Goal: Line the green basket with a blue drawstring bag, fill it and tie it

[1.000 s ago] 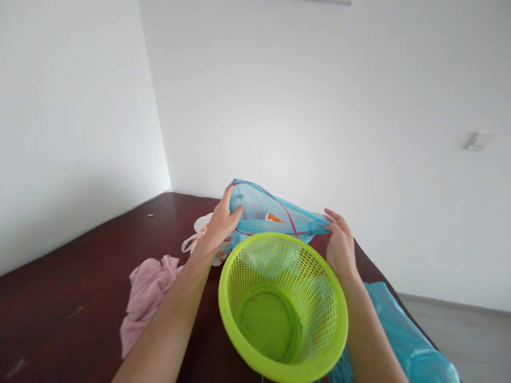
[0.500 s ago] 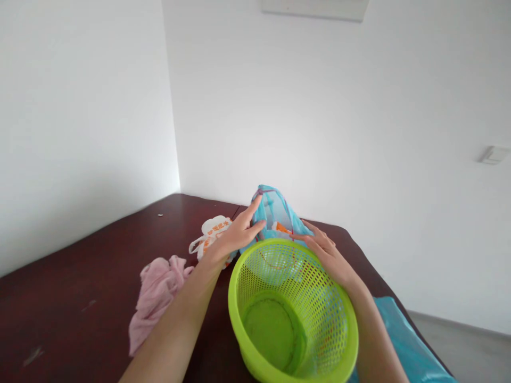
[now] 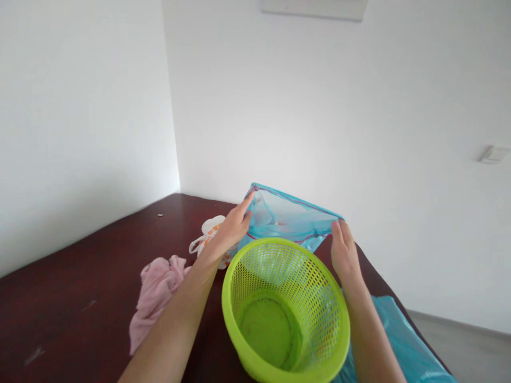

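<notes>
A thin see-through blue plastic bag [image 3: 291, 213] with a reddish drawstring along its mouth is stretched between my hands, behind the basket. My left hand [image 3: 235, 223] is closed on the bag's left corner. At the opposite end my right hand [image 3: 343, 247] pinches the right side of the mouth. Just in front, a bright green plastic basket [image 3: 266, 330] with mesh walls leans toward me, its inside bare. Its far rim overlaps the lower part of the bag.
To the left on the dark red table [image 3: 99, 282] lies a crumpled pink cloth [image 3: 157, 292]. Behind my left wrist sits a white plastic bag with orange print [image 3: 211, 229]. Blue plastic sheeting [image 3: 403, 340] lies along the right edge. White walls stand behind and to the left.
My right hand has moved right and now grips the bag's edge, pulling the mouth wide and taut. My left hand has shifted slightly left. The basket has moved slightly left.
</notes>
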A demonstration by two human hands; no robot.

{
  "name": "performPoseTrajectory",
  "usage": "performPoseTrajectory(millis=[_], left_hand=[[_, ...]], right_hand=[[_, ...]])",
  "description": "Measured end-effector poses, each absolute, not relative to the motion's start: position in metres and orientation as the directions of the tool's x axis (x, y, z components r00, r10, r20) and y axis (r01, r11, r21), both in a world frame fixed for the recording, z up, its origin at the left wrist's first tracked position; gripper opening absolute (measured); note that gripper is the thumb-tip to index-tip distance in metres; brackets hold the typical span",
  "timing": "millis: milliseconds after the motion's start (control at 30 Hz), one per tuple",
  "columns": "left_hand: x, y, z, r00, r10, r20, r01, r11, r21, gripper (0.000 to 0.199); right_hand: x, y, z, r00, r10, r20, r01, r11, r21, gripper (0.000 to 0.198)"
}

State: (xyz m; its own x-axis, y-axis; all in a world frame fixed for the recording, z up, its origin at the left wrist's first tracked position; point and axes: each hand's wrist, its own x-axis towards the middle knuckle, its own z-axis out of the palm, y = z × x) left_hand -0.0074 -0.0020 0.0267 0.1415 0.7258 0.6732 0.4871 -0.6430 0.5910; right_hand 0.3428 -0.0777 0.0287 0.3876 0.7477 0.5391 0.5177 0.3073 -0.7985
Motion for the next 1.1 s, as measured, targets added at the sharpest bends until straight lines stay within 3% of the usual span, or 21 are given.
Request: performPoseTrajectory(millis=[100, 200, 333, 500, 600, 767, 867, 933, 1033, 1100], left_hand=[[-0.016, 0.006, 0.019, 0.124, 0.724, 0.678, 0.606, -0.597, 0.526, 0.071], [-0.017, 0.010, 0.011, 0.094, 0.754, 0.650, 0.666, -0.533, 0.522, 0.075], [-0.013, 0.017, 0.005, 0.057, 0.800, 0.597, 0.607, -0.502, 0.616, 0.084], [-0.018, 0.018, 0.009, -0.161, 0.875, 0.457, 0.634, -0.263, 0.727, 0.083], [-0.027, 0.007, 0.016, -0.252, 0.854, 0.455, 0.725, -0.145, 0.674, 0.070], [-0.037, -0.018, 0.027, -0.258, 0.792, 0.553, 0.912, 0.011, 0.410, 0.042], [-0.032, -0.025, 0.034, -0.229, 0.761, 0.607, 0.935, -0.003, 0.356, 0.029], [-0.023, -0.025, 0.037, -0.128, 0.782, 0.610, 0.934, -0.112, 0.340, 0.019], [-0.008, -0.024, 0.037, 0.038, 0.810, 0.586, 0.918, -0.260, 0.298, 0.020], [-0.003, -0.024, 0.033, 0.054, 0.842, 0.537, 0.930, -0.238, 0.280, 0.024]], right_hand=[[0.342, -0.079, 0.029, 0.525, 0.698, 0.488, 0.379, 0.321, -0.868, 0.089], [0.335, -0.082, 0.029, 0.539, 0.716, 0.444, 0.287, 0.340, -0.896, 0.086], [0.327, -0.083, 0.033, 0.456, 0.764, 0.457, 0.163, 0.433, -0.887, 0.066], [0.323, -0.091, 0.046, 0.207, 0.881, 0.426, -0.163, 0.461, -0.873, 0.043], [0.319, -0.099, 0.054, 0.066, 0.907, 0.417, -0.176, 0.422, -0.889, 0.046], [0.316, -0.107, 0.062, -0.044, 0.923, 0.381, -0.204, 0.366, -0.908, 0.053], [0.318, -0.108, 0.063, -0.062, 0.918, 0.391, -0.257, 0.364, -0.895, 0.049], [0.318, -0.109, 0.063, -0.106, 0.911, 0.398, -0.246, 0.364, -0.898, 0.050], [0.313, -0.114, 0.062, -0.189, 0.896, 0.401, -0.251, 0.351, -0.902, 0.054], [0.308, -0.118, 0.064, -0.212, 0.889, 0.405, -0.297, 0.337, -0.894, 0.054]])
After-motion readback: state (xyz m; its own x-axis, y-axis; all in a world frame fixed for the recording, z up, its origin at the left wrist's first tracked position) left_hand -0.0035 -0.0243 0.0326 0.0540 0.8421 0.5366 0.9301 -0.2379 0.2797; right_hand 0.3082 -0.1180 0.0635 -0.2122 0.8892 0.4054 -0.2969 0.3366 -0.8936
